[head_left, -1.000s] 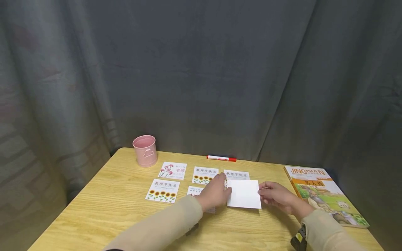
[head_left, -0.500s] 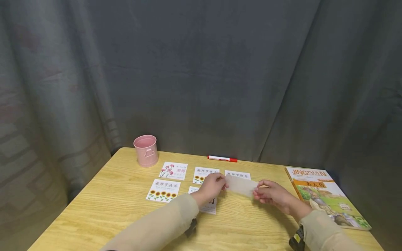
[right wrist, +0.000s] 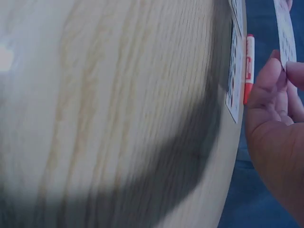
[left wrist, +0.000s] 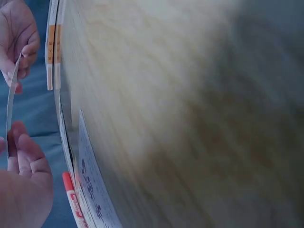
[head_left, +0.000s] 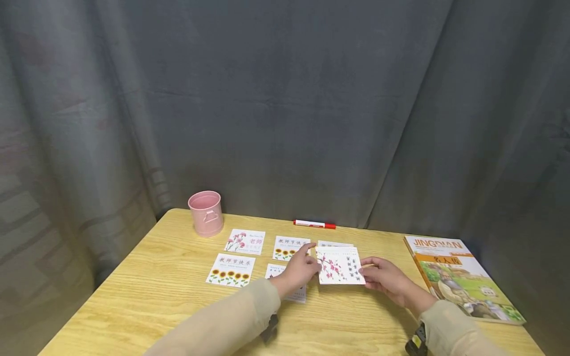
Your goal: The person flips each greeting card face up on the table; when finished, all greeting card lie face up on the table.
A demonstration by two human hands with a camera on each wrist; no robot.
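Both hands hold a square white card (head_left: 340, 267) printed with pink blossoms and a column of dark characters, face up above the table. My left hand (head_left: 299, 267) pinches its left edge, and the right hand (head_left: 388, 280) grips the right edge between thumb and fingers. In the left wrist view the card (left wrist: 11, 104) appears edge-on, spanning the two hands. A sunflower card (head_left: 335, 244) lies behind it, mostly covered. Under the left forearm, another card (head_left: 297, 295) is partly hidden.
Further left lie a carnation card (head_left: 244, 242) and two sunflower cards, one nearer (head_left: 230, 270) and one further back (head_left: 290, 247). A pink bucket (head_left: 207, 215) stands at the back left. A red marker (head_left: 314, 224) lies along the back edge. Books (head_left: 463, 279) occupy the right side.
The card, earlier showing its blank white side, has been flipped over between the hands and now shows its blossom side. Both hands stay at about the same place.
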